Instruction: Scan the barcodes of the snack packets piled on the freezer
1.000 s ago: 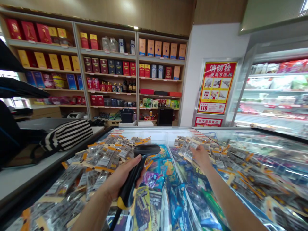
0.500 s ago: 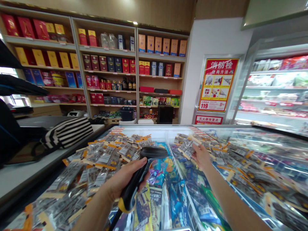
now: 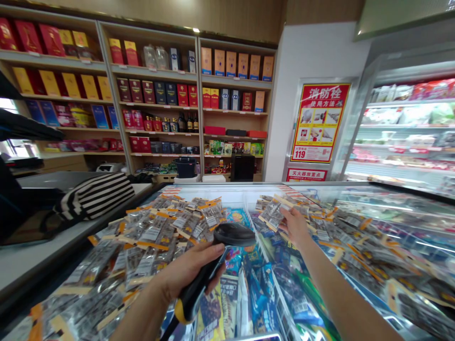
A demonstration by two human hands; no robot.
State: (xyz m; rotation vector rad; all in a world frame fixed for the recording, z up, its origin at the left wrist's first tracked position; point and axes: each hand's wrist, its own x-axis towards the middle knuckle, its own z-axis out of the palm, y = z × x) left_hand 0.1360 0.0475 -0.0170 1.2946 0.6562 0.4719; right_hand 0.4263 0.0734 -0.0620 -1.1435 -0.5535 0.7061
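Note:
My left hand (image 3: 194, 270) is wrapped round the handle of a black and yellow barcode scanner (image 3: 232, 235), whose cable runs down to the lower edge. The scanner's head points right, above packs in the freezer. With my right hand (image 3: 295, 226) I pinch the edge of a clear snack packet (image 3: 273, 213) with a pale and orange border, its printed side showing. Many similar packets (image 3: 156, 232) lie in a heap to the left of the scanner. More of the same packets (image 3: 369, 251) spread out to the right of my right arm.
A glass-topped chest freezer (image 3: 234, 191) holds coloured packs (image 3: 263, 293) split by a white wire divider (image 3: 265, 255). A striped bag (image 3: 103, 195) sits on the left counter. Shelves of boxes (image 3: 159, 92) stand behind, with a fridge (image 3: 408, 123) at right.
The scanner in my left hand has shifted right and slightly down, closer to the packet. My right hand still pinches the packet, and the view has turned slightly.

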